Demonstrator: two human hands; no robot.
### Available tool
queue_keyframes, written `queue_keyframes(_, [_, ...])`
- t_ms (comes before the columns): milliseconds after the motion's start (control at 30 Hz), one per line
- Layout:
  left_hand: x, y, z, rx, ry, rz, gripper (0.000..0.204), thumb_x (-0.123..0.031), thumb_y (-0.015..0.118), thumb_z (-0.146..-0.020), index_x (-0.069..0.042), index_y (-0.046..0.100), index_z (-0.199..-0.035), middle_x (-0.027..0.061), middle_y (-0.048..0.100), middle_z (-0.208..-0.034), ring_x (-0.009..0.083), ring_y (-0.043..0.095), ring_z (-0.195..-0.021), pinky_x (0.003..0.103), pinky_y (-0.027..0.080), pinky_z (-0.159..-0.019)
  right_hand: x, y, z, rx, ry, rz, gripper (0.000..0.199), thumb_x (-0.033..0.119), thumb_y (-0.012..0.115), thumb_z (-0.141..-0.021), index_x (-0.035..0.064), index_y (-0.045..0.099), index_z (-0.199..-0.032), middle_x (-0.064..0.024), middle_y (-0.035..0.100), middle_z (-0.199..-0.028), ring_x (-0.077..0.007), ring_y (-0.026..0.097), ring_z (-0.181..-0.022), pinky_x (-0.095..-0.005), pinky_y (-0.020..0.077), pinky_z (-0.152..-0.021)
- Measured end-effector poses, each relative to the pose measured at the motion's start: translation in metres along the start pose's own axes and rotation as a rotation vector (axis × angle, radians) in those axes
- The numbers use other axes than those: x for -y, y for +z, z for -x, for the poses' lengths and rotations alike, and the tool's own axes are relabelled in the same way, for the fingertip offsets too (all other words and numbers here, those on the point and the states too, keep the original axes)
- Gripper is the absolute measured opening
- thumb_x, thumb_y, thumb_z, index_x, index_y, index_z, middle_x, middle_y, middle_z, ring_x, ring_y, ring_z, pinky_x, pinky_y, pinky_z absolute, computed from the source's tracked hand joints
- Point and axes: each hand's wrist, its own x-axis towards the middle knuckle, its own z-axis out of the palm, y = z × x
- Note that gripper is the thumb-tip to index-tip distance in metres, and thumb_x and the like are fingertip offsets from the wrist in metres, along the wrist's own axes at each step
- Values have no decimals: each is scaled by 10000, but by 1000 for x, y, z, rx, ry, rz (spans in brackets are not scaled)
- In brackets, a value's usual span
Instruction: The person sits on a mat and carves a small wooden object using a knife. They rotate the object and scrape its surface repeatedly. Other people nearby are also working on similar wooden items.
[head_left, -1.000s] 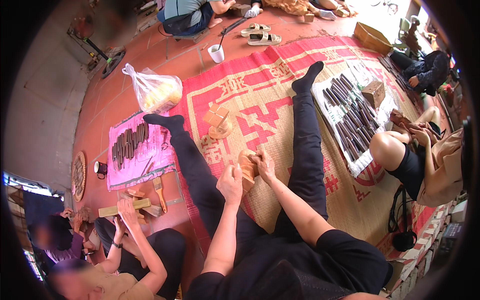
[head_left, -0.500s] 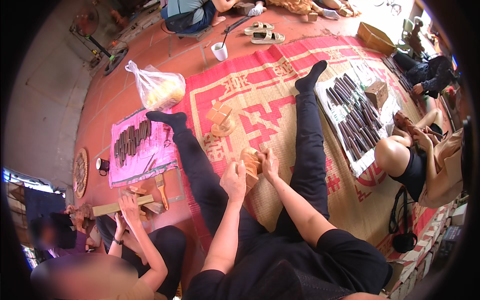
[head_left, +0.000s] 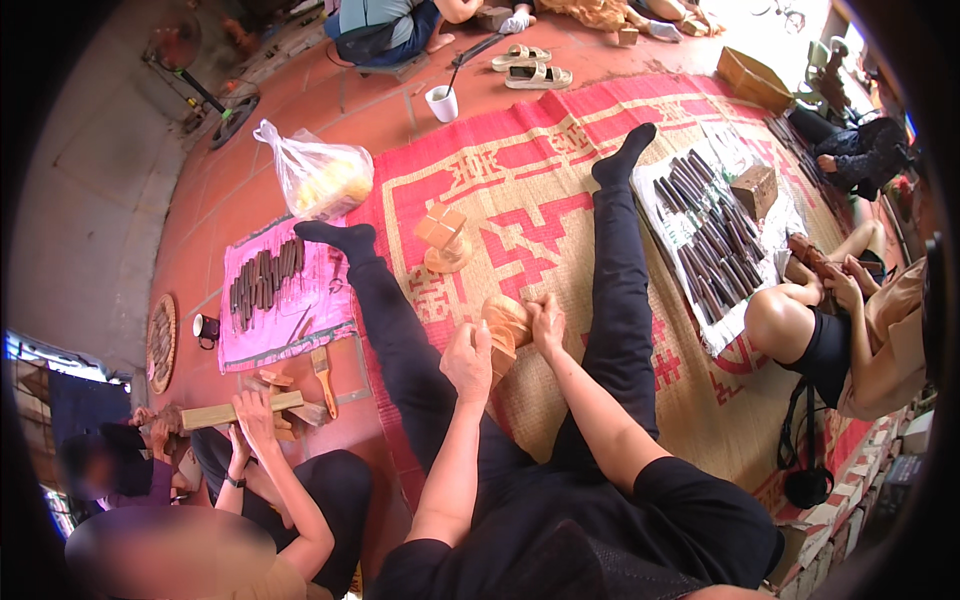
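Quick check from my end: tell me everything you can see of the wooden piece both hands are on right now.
The wooden piece is light tan, rounded and looks like bare carved wood in stacked curved layers. It sits low between the person's spread legs, over the woven mat. The left hand grips its near side, and the right hand presses on its far right edge. Fine detail and its underside are hidden.
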Motion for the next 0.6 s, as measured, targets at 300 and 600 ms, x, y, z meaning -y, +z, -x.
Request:
queue_keyframes(300, [13,-2,-1,30,-57,53,288,-279,568,-915,-43,576,-750,156,582,-665,348,591,-628,428,447,-590,17,-14,26,96,-92,-290,153,60,659,-829,18,542,-917,-115,672,-897,-190,640,-835,-318,496,-779])
queue_keyframes(600, [19,-5,0,-15,-65,-5,309,-285,539,-933,-38,602,-760,161,602,-674,353,598,-631,419,456,-595,3,-13,-1,48,101,-353,143,111,644,-816,5,612,-908,-121,681,-873,-215,639,-824,-326,483,-781])
